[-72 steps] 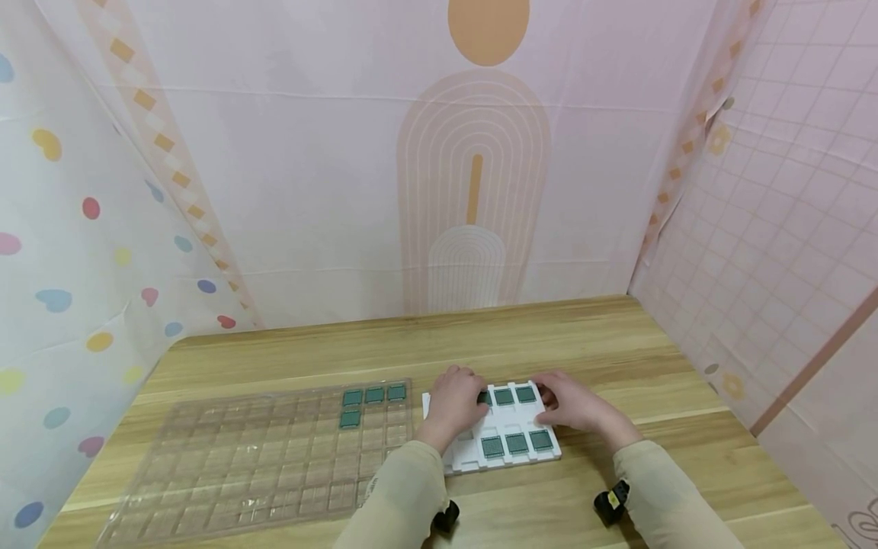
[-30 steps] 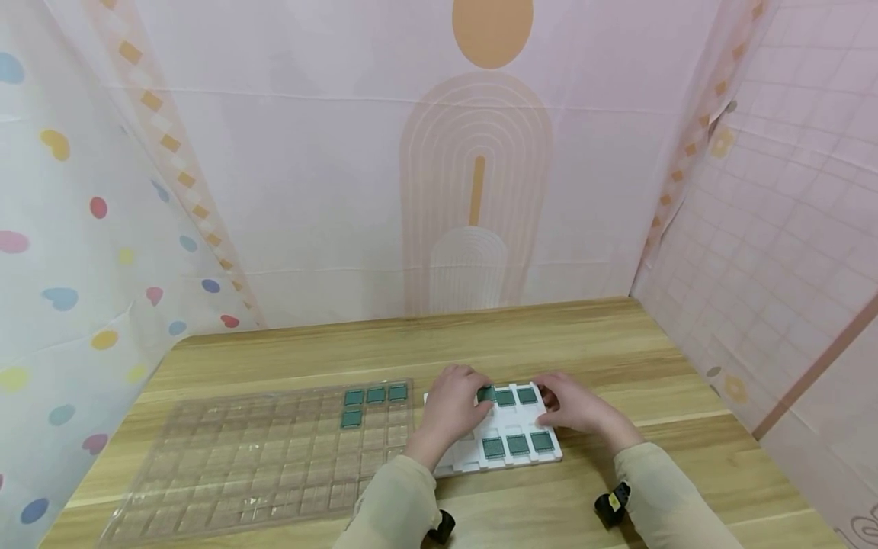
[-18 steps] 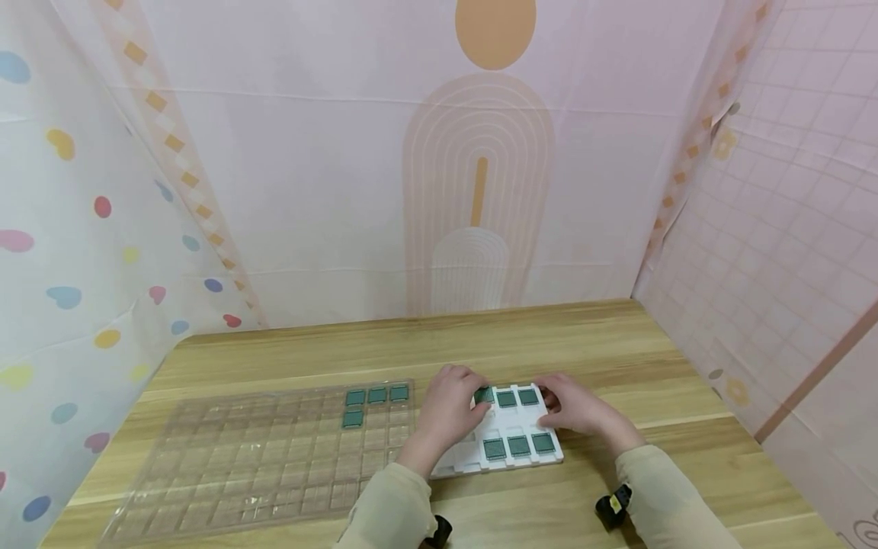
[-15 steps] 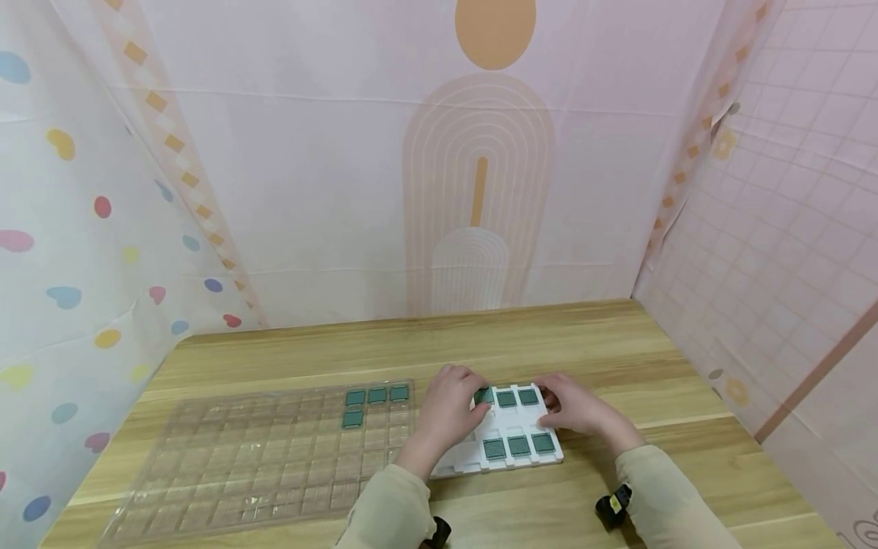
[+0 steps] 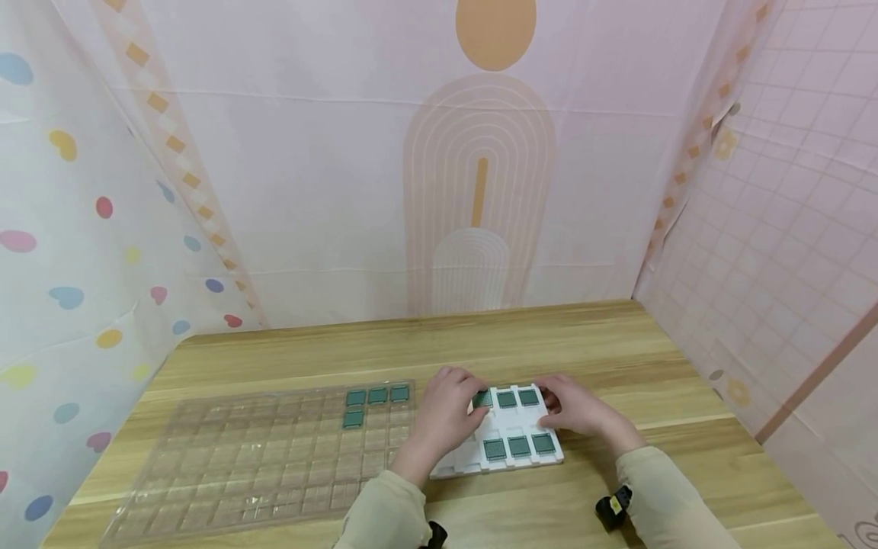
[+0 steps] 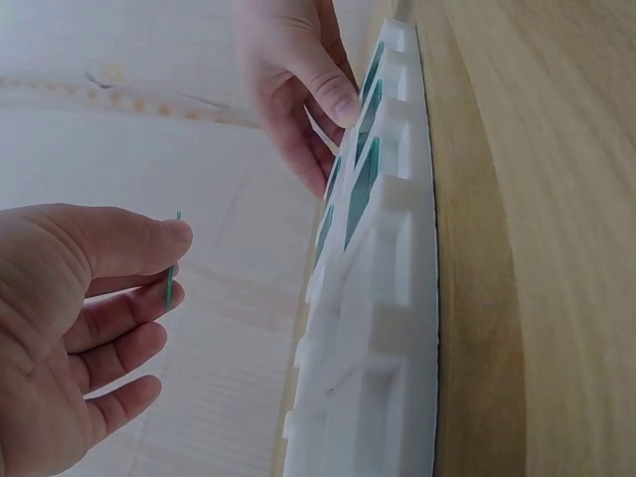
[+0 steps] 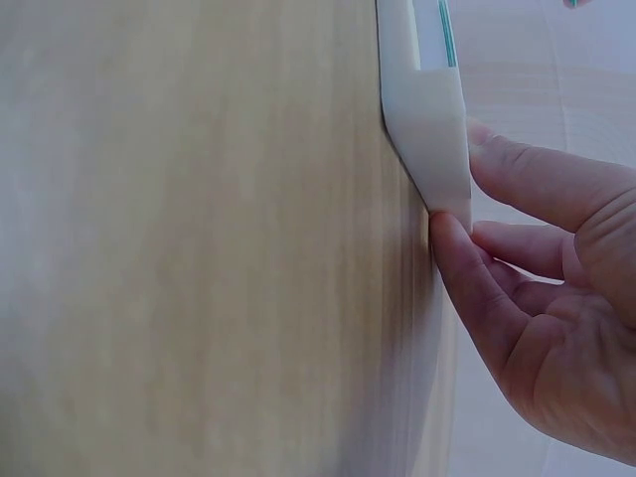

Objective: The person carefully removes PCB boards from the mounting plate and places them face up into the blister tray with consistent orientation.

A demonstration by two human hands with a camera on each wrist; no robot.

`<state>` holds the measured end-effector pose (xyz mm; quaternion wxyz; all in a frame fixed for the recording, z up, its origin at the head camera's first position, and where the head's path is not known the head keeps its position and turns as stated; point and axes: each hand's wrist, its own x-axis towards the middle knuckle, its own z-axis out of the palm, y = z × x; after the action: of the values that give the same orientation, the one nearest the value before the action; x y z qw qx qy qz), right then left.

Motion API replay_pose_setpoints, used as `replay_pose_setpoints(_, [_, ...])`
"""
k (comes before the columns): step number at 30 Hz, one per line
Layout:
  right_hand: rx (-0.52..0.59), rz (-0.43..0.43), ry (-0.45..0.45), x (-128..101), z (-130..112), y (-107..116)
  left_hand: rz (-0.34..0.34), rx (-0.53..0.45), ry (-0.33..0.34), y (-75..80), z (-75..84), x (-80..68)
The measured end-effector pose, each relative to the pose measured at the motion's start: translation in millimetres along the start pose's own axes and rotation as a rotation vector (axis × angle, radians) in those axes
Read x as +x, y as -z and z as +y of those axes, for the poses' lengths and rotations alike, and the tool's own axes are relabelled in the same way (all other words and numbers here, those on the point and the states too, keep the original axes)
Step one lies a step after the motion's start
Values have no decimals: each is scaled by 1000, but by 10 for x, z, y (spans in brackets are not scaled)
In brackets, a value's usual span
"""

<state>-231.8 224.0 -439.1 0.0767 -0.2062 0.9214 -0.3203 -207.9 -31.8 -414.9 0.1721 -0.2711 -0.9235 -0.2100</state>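
The left hand pinches a thin green chip by its edges between thumb and fingertip, just above the far-left pocket of the white foam tray. The right hand lies with relaxed fingers against the tray's right edge, its thumb tip touching the corner, bracing it on the wooden table.

To do this well, I judge the pinch should stay on the chip's edges, the chip should rise straight out of its pocket without scraping the foam walls, and the bracing hand should keep the tray flat.

Five more chips sit in the tray; four lie in the far-right corner of the clear plastic tray, left of the foam one.

Compared with 2.4 s ago, the left hand has drawn slightly back and the chip now stands clear of its pocket; the right hand and both trays are unmoved.
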Motion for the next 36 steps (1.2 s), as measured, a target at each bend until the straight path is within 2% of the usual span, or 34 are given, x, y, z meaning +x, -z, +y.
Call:
replay_pose_setpoints(19, [-9,11,2,14,13,-11,13,22,-11,13,-81,-74])
replay_pose_setpoints(36, [2,11,-20,14,18,-24,56,42,-43,233,-251,-155])
